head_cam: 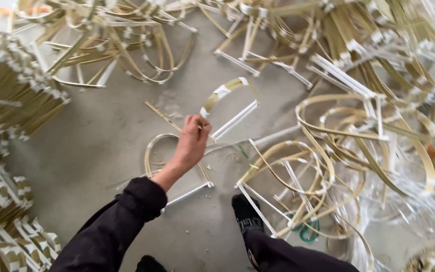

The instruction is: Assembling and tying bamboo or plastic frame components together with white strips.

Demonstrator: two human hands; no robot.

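My left hand (192, 143) reaches out from a dark sleeve over the grey concrete floor (101, 146). Its fingers are closed on one end of a bent bamboo hoop (222, 91) wrapped with white tape; a white straight bar (236, 119) joins the hoop's two ends. The hoop is lifted and tilted in front of the hand. Just below the wrist another hoop (153, 146) of the same kind lies flat on the floor. My right hand is out of the picture.
Heaps of similar bamboo hoops lie across the top (127, 45) and right (358, 141). Stacked bundles of taped bamboo strips (11, 95) stand on the left. My foot in a black sock (245, 216) rests on the floor beside a green ring (308, 231).
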